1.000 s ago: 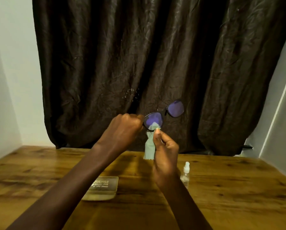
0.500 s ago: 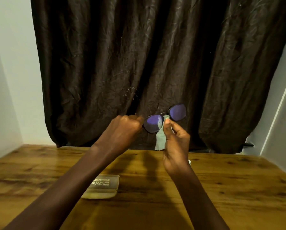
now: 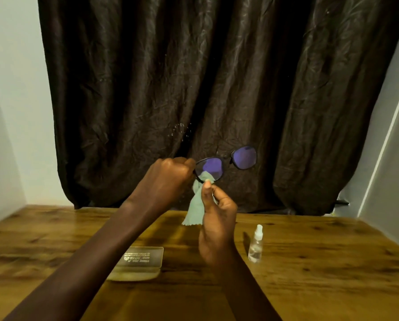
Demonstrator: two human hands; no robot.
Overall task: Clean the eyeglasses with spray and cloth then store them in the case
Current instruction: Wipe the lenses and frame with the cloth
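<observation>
— Our left hand [image 3: 170, 179] is fisted on one end of the eyeglasses [image 3: 244, 158], held up before the curtain [image 3: 217, 77]; our right hand [image 3: 217, 218] pinches the cloth [image 3: 195, 212] against the nearer lens.

— So we're mid-wipe. Next we shift the cloth to the far lens, I'd say, then reach down for the case [image 3: 140, 262] lying on the table [image 3: 333, 262], spray bottle [image 3: 256, 246] standing near.

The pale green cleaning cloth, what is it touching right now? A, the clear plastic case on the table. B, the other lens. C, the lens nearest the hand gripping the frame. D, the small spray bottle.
C: the right hand pinches the pale green cleaning cloth against the lens of the dark-framed eyeglasses beside the left hand gripping the frame.
</observation>
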